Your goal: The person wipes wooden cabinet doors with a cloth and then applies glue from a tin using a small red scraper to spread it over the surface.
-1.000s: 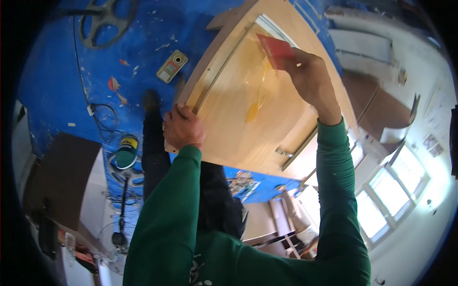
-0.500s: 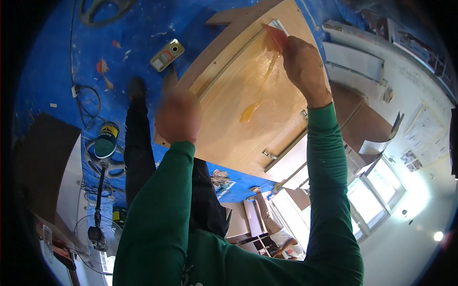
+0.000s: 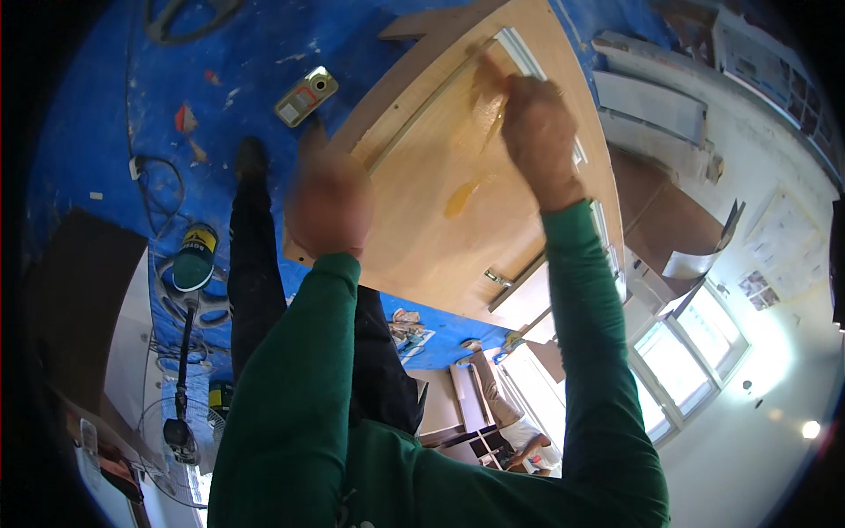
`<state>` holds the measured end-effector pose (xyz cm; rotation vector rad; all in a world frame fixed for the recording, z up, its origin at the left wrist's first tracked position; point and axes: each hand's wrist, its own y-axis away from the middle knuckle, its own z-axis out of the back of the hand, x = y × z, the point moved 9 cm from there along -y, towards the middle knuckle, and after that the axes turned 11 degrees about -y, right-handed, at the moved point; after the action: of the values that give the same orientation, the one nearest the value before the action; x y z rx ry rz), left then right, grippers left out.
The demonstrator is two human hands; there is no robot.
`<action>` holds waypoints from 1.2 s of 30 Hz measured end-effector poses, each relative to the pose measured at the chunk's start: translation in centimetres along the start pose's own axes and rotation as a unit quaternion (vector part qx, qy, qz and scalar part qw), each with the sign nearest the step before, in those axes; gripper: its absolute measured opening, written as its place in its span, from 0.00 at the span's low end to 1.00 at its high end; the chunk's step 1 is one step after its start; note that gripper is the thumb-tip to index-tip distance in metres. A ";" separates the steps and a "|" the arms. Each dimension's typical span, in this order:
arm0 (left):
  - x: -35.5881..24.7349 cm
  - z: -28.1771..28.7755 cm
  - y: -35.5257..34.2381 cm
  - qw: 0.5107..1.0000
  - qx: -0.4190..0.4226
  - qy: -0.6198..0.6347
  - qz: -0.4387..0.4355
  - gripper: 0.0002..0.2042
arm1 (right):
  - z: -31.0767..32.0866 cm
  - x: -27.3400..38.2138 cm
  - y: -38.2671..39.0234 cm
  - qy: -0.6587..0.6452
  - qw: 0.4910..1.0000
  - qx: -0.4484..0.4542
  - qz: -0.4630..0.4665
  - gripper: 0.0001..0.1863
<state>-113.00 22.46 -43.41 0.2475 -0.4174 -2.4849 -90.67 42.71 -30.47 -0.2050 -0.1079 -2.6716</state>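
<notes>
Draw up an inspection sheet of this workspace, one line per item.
Surface: wooden panel, pale, with metal rails along part of its edge.
Job's things: amber patch and a wet-looking streak on the panel; flat tool, blurred.
Clutter: small device with a round dial, green-and-yellow container and red scrap, left of the panel.
Hands: right hand holds the flat tool over the panel; left hand at the panel's left edge, too blurred to tell its grip.
Cables: dark cable loosely looped on the blue floor.
Surroundings: bright windows at right.
</notes>
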 end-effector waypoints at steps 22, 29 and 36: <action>-0.1 0.7 -0.1 0.999 0.020 0.008 0.029 0.22 | 1.5 -0.1 3.5 -0.127 0.989 -0.001 -0.074 0.05; 0.1 -0.1 -0.1 1.000 0.010 0.013 0.019 0.22 | 1.5 -1.9 -2.3 -0.063 0.997 0.000 -0.037 0.07; 0.1 0.6 -0.1 0.999 -0.019 0.022 0.021 0.20 | 0.2 -2.5 -3.6 -0.029 0.998 0.030 -0.053 0.08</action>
<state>-113.33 22.60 -42.89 0.2731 -0.3528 -2.4388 -90.05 47.00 -30.87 -0.2644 -0.2226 -2.7631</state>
